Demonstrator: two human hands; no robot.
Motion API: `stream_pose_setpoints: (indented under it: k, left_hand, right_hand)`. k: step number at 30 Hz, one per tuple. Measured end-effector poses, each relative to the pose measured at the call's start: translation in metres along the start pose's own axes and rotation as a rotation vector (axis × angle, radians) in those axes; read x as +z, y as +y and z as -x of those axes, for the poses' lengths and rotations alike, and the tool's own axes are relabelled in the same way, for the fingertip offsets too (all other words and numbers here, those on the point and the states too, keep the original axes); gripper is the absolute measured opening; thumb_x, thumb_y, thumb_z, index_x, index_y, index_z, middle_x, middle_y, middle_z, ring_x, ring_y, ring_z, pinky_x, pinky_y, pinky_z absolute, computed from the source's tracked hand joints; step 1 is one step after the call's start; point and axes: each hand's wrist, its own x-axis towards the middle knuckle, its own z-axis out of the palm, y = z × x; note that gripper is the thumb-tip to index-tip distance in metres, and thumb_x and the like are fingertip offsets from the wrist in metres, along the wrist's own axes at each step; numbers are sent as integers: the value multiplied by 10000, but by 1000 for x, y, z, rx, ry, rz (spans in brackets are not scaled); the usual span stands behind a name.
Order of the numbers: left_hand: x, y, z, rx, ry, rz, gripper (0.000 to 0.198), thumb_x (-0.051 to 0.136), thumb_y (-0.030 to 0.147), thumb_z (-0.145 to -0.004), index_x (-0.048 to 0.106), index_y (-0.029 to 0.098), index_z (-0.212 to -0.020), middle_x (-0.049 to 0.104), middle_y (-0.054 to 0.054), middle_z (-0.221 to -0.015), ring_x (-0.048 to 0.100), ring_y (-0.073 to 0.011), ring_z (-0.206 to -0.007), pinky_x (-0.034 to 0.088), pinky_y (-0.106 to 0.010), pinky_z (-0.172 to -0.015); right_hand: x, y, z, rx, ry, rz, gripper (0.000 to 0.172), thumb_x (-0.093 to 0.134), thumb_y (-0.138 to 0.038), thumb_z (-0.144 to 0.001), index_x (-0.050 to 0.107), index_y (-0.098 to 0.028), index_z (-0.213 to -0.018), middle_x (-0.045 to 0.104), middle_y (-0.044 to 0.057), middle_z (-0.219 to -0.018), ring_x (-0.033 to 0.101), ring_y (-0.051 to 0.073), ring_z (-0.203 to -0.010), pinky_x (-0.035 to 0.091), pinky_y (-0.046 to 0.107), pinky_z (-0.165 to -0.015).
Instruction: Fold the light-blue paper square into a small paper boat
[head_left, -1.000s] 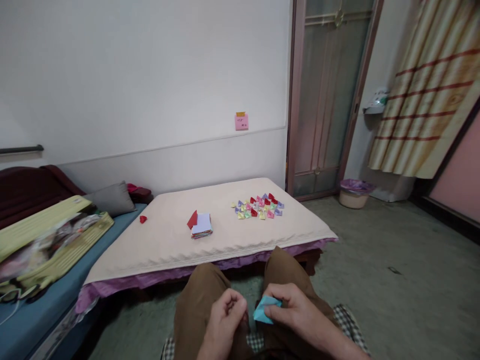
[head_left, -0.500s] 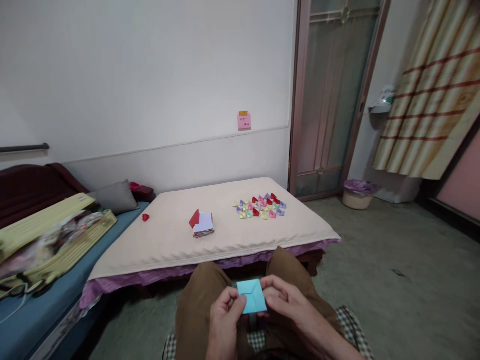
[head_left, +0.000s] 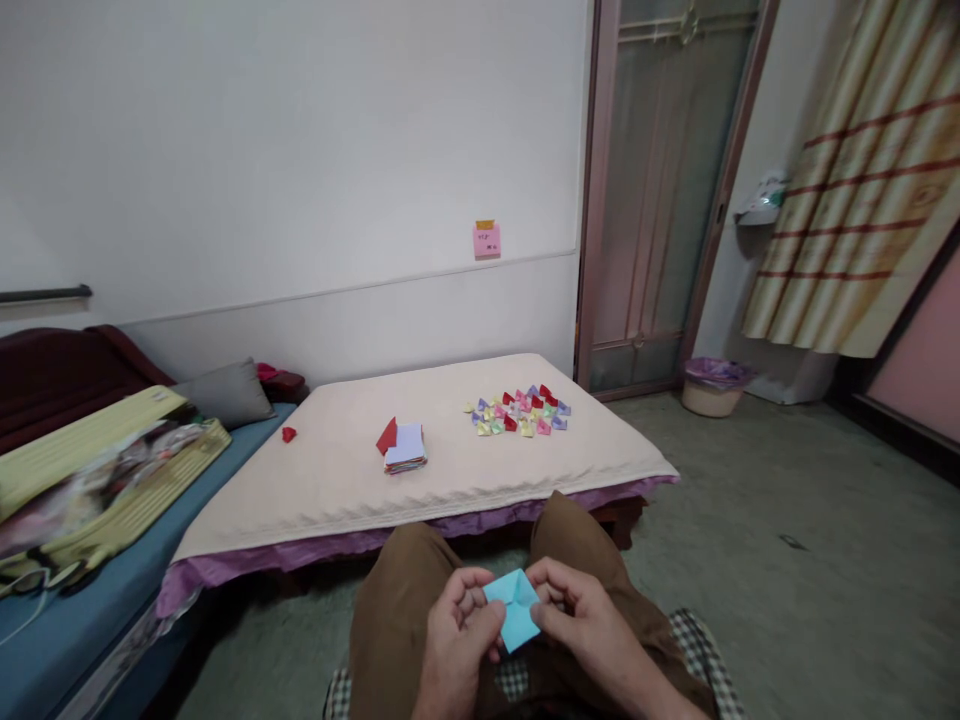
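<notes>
**A:** Entry one: the hands?

**B:** Bare left hand (head_left: 457, 630) and bare right hand (head_left: 581, 615), both closed with fingers curled, each pinching one side of a light-blue folded paper square (head_left: 514, 608). Neither hand is open.

**A:** Location of the paper?

**B:** Between the hands, above the lap, one corner pointing down, over brown cloth trousers (head_left: 397, 625).

**A:** Items ahead?

**B:** A low bed with a cream cover (head_left: 337, 505) and a purple ruffled skirt (head_left: 300, 552). On the cover lie a cluster of small folded paper pieces (head_left: 517, 412) in yellow, lilac, pink, red and green, and a stack of coloured paper sheets (head_left: 405, 450) with a red paper sheet (head_left: 387, 436) just beside it. A small red paper piece (head_left: 289, 434) sits at the cover's left edge.

**A:** Surroundings?

**B:** A pink sticky note (head_left: 486, 241) on a white wall (head_left: 300, 130), a glazed door (head_left: 645, 200), and a round wastebasket with a purple liner (head_left: 711, 395) on the floor near the door.
</notes>
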Motion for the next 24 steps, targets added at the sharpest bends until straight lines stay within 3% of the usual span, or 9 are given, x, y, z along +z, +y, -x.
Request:
stream_pose_setpoints:
  k: [11,15,18,24]
  left_hand:
    - [-4,-3,0,41,23,-38,196,734,266,-625,684,130,-758,531,33,-453,464,-88,-412,357,-191,-434]
    - [-7,-2,3,111,-13,-11,142,698,278,-686,706,148,-743,557,20,-495,500,-104,-463,380,-206,-481]
    - [-10,3,5,174,-52,-1,101,662,229,-720,700,156,-662,587,0,-646,524,-99,-505,398,-215,-508]
    - [-5,16,11,248,-107,-60,106,622,203,-717,677,156,-638,570,-15,-724,540,-118,-557,410,-231,-542]
  right_hand:
    - [3,0,4,6,2,-13,103,599,-234,-706,631,-157,-766,485,-53,-553,382,79,-456,308,196,-440]
    - [1,0,6,-154,9,24,107,623,-214,-728,712,-180,-777,538,-17,-635,474,100,-504,362,225,-497]
    - [-3,-4,7,-292,-31,65,138,614,-184,-748,748,-208,-724,563,12,-680,544,139,-602,410,253,-577]
    - [-7,-11,9,-363,-49,179,215,565,-150,-768,758,-230,-718,586,36,-724,556,160,-670,420,262,-621]
